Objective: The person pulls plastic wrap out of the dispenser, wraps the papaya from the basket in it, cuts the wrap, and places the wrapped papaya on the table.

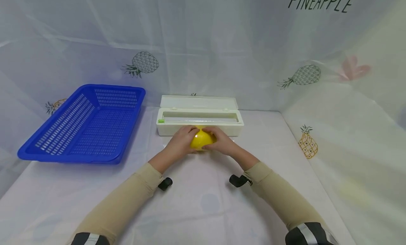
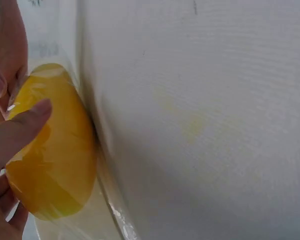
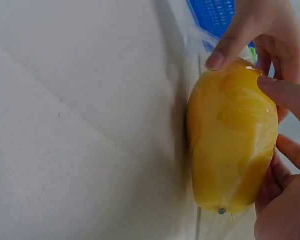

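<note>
A yellow oblong fruit (image 1: pixel 200 139) is held between both hands in front of a white film box (image 1: pixel 228 129). Clear film covers the fruit (image 3: pixel 232 140) in the right wrist view. The left hand (image 1: pixel 182 141) grips its left side and the right hand (image 1: pixel 222 142) its right side, fingers curled round it. In the left wrist view a thumb lies on the fruit (image 2: pixel 55 150), with film stretched beside it. The box's lid (image 1: pixel 199 102) stands raised at the back, and a film roll shows inside.
A blue perforated basket (image 1: pixel 95 132) stands to the left of the white box on the white-covered table (image 1: pixel 190 209). Behind hangs a curtain (image 1: pixel 219 62) printed with pineapples, which continues along the right side.
</note>
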Available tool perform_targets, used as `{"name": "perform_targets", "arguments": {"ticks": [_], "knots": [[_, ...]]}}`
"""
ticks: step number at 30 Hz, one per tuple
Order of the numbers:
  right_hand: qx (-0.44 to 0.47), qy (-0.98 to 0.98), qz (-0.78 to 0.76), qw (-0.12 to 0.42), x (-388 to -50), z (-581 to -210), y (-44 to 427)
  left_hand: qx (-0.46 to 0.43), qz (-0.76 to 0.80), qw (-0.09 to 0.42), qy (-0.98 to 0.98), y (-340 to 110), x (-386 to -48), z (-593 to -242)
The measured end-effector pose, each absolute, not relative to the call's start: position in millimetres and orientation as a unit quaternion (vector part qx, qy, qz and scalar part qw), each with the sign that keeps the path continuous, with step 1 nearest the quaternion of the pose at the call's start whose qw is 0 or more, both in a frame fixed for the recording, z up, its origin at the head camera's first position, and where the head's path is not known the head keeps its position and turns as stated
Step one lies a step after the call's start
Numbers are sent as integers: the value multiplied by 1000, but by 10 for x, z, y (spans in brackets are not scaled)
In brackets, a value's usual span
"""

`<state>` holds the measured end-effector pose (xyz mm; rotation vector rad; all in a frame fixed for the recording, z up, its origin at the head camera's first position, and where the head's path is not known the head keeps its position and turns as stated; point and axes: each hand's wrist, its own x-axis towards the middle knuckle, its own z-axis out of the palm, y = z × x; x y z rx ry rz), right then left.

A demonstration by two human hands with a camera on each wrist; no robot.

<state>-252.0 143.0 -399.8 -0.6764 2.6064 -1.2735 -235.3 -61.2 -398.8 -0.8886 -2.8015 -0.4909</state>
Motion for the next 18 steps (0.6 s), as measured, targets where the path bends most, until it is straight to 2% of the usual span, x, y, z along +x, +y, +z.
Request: {"name": "perform_targets", "arguments": {"ticks": [3, 10, 14, 18], "knots": [[-200, 873, -436, 81, -2538, -3987, 1394, -290, -137, 85, -943, -607, -2391, -4022], [-135, 874, -466, 17, -2466, -4000, 1369, -284, -114, 117, -945, -589, -2416, -4080], [-159, 869, -467, 25, -2467, -4031, 1363, -288, -126, 129, -940, -597, -2443, -4095], [-210, 877, -433, 22, -2513, -4050, 1366, -274, -181, 107, -939, -625, -2497, -4118]]}}
